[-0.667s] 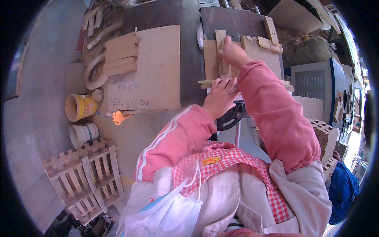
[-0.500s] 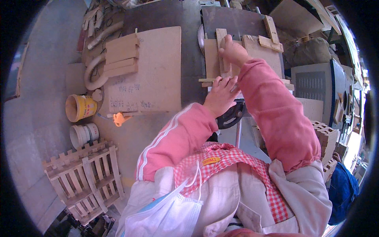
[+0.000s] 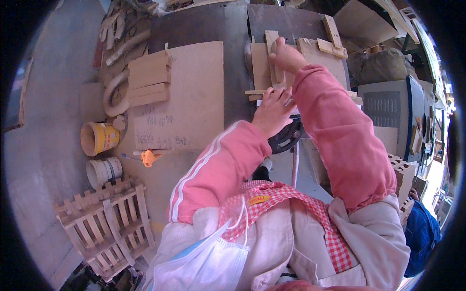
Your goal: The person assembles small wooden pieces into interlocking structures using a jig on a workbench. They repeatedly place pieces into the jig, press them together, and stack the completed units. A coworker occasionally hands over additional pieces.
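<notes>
My right hand (image 3: 288, 56) is closed on a lengthwise wooden strip (image 3: 271, 38), which lies over a flat brown board (image 3: 260, 63). Just left of that board the round saw blade (image 3: 248, 58) stands up from the dark saw table (image 3: 236, 72). My left hand (image 3: 271, 112) lies nearer to me, fingers stretched out and slightly apart over the near end of the strip, by a crosswise wooden bar (image 3: 255, 92). What lies under its palm is hidden. Beneath that wrist shows a black curved machine part (image 3: 286, 138).
A large brown panel (image 3: 196, 97) with small stacked boards (image 3: 149, 77) lies left. Wood pieces (image 3: 331, 49) sit beyond my right hand. A yellow bucket (image 3: 99, 138), a white bucket (image 3: 103, 173) and a wooden pallet (image 3: 109, 223) stand lower left. A grey louvred cabinet (image 3: 383, 104) is at right.
Both hands and the boards under them have slid a little away from me along the blade. The large panel at left sits slightly lower in view. Neither hand has let go.
</notes>
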Tool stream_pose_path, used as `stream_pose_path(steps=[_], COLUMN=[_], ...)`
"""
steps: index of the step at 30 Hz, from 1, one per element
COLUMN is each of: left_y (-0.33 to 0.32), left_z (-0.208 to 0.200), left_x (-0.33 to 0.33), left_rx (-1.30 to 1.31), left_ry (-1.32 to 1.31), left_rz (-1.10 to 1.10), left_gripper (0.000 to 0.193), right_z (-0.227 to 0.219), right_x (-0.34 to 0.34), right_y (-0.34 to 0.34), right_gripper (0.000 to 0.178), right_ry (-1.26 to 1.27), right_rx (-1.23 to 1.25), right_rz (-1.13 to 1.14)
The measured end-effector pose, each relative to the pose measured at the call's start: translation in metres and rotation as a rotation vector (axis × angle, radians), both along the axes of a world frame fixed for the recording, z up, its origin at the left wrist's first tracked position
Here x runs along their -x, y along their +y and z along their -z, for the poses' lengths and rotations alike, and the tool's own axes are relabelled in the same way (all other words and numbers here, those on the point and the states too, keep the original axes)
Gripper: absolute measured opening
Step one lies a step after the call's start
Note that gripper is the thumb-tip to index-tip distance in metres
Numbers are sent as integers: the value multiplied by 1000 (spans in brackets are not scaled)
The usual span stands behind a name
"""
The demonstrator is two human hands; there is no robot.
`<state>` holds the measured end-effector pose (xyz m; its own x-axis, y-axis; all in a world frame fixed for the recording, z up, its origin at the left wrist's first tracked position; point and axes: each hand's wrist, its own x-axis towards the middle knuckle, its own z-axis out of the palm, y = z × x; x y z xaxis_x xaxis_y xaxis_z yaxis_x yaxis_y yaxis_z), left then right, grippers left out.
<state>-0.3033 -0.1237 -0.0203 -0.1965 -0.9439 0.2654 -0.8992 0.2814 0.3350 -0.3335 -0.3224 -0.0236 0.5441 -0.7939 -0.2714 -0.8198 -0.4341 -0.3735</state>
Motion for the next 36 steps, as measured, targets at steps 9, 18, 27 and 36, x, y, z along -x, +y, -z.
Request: stream_pose_path(steps=[9,18,27,36], left_y=[-22,-3,76,158], left_z=[2,1,-6,-13], left_x=[-9,1,43,81], left_rx=[27,17,-112,-183], left_ry=[16,35,1,75], left_rz=[8,-7,10,33], left_gripper=[69,56,57,75], right_z=[-6,38,-18,-47], right_x=[-14,-2,42,107], right_y=[-23,-26,87,143], right_gripper=[52,53,48,44], right_ry=[69,-2,42,20], right_rx=[-74,23,-62,-37], right_rz=[51,-67,17,-21])
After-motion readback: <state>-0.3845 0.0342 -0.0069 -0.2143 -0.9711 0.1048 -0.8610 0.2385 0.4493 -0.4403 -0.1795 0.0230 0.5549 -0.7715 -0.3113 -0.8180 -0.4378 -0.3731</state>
